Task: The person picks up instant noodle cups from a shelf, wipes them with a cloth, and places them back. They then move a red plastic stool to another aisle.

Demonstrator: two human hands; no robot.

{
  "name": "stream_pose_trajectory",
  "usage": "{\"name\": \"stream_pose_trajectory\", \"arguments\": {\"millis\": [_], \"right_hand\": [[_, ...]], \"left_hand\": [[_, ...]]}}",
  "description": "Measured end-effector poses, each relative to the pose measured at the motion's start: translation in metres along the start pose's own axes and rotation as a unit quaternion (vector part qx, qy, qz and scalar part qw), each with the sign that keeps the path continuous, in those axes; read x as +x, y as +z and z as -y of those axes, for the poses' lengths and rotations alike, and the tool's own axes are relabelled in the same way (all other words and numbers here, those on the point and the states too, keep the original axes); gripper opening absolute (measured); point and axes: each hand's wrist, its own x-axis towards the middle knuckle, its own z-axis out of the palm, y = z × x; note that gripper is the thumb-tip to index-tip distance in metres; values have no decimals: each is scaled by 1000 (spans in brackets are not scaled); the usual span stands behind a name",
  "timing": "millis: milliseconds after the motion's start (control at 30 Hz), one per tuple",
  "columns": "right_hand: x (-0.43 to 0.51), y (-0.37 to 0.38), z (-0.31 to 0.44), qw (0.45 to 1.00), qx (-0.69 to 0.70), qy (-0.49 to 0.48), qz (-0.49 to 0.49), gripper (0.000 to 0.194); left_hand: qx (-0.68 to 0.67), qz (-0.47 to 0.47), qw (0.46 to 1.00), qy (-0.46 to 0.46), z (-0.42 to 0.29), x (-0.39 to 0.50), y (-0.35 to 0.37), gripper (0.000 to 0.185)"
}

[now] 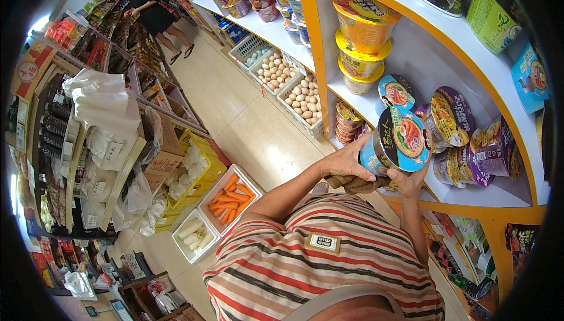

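A blue and black instant noodle cup (403,140) is held in front of the shelf, its lid with a picture of noodles facing up towards me. My left hand (350,162) grips its left side. My right hand (410,181) holds its near right edge, thumb against the rim. A brown cloth (359,184) hangs bunched below the left hand; which fingers hold it is hidden. Just beyond the cup, another blue noodle cup (396,91) stands on the white shelf board (498,195). Purple noodle cups (449,116) sit to the right, some tipped over.
Yellow and orange noodle tubs (363,25) are stacked at the shelf's left side. An orange-edged divider (310,25) stands beside them. Egg crates (304,100), a carrot box (231,199) and a radish box (196,235) line the floor. A person (152,8) stands down the aisle.
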Motion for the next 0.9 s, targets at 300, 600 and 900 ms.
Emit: {"name": "stream_pose_trajectory", "arguments": {"millis": [300,600,900], "right_hand": [[5,8,20,994,-105,10,-18,107],[6,-6,27,953,-301,22,36,94],[10,0,51,901,-425,53,69,81]], "left_hand": [[26,-35,999,-3,10,0,-1,103],[56,-44,997,8,8,0,2,101],[81,-27,996,-4,13,0,6,99]]}}
